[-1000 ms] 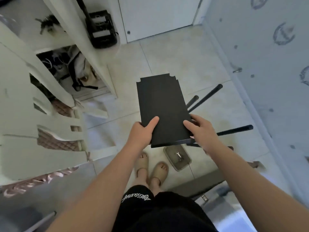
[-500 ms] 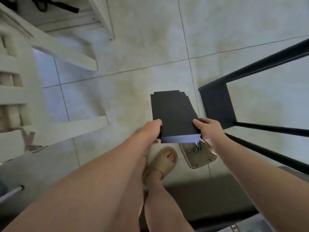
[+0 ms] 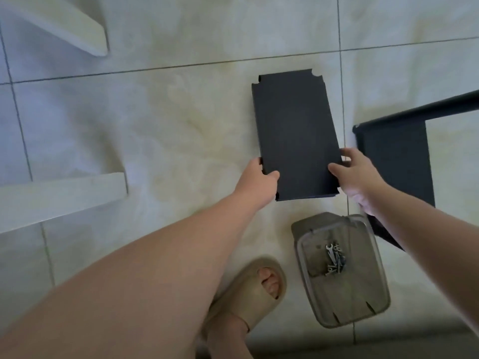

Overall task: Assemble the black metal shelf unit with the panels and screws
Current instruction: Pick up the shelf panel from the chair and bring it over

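A flat black metal panel (image 3: 295,130) with notched corners is held low over the tiled floor, its long side pointing away from me. My left hand (image 3: 256,181) grips its near left corner and my right hand (image 3: 355,174) grips its near right corner. To the right stands the partly built black shelf frame (image 3: 399,156), with one panel fixed to black poles. A clear plastic tray (image 3: 339,270) on the floor near my foot holds screws (image 3: 335,263) and a small wrench.
White furniture legs (image 3: 59,195) reach in from the left edge, another at the top left (image 3: 77,29). My foot in a beige slipper (image 3: 251,294) stands just left of the tray. Pale floor tiles spread around the panel.
I have bent lower and the panel has dropped toward the floor, now lying flatter. The view has closed in on the floor; the shelf frame sits further right in view.
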{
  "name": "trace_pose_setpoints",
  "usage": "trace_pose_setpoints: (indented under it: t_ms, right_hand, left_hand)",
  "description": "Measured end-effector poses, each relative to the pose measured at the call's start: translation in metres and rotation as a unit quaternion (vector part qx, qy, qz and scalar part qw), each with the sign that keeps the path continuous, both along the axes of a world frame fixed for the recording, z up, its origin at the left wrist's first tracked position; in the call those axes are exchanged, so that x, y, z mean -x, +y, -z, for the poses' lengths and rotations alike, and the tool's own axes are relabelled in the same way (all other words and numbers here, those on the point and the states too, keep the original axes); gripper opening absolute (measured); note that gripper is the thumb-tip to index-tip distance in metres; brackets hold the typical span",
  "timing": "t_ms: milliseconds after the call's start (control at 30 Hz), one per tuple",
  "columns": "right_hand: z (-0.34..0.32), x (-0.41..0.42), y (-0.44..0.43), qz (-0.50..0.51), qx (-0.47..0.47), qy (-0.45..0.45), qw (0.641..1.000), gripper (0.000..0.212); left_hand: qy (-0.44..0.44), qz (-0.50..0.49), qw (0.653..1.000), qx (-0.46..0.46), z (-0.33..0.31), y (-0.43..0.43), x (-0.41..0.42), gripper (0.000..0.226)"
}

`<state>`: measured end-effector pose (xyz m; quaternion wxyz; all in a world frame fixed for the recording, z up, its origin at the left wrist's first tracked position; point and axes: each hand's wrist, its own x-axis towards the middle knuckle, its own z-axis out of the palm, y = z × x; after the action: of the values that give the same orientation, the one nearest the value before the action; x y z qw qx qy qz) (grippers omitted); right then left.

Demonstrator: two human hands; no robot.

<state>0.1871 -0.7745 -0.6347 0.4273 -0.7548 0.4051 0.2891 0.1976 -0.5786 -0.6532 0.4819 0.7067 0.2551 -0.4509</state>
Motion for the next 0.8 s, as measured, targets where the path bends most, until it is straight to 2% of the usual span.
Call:
trace_pose_setpoints:
  t_ms: [167,333,433,533,700,800]
  right_hand:
    - [0.023,-0.008,-0.006,-0.006,-0.002,0.023,1.0,0.047]
    - [0.022,-0.007,-0.006,0.009,-0.03,0.058,0.998,0.044]
    - [0.006,-0.004,-0.002,0.017,-0.022,0.049,0.998,0.045]
    - [-0.025,0.003,0.008,-0.009,-0.001,0.045,0.999,0.055]
    - [-0.118,0.021,0.034,-0.155,0.053,0.031,0.986,0.056]
    - [-0.185,0.03,0.05,-0.278,0.09,0.044,0.955,0.064]
  left_hand:
    - [0.002,0.029,0.999,-0.02,0.024,-0.018,-0.006,0.04]
    - [0.049,0.032,0.998,0.014,0.026,-0.018,-0.005,0.034]
    - [0.067,0.076,0.995,0.025,0.011,-0.004,-0.002,0.053]
    - [0.064,0.133,0.989,-0.006,-0.02,0.015,0.006,0.073]
    - [0.024,0.271,0.96,-0.072,-0.114,0.043,0.032,0.068]
    - [-0.021,0.349,0.928,-0.128,-0.185,0.062,0.045,0.069]
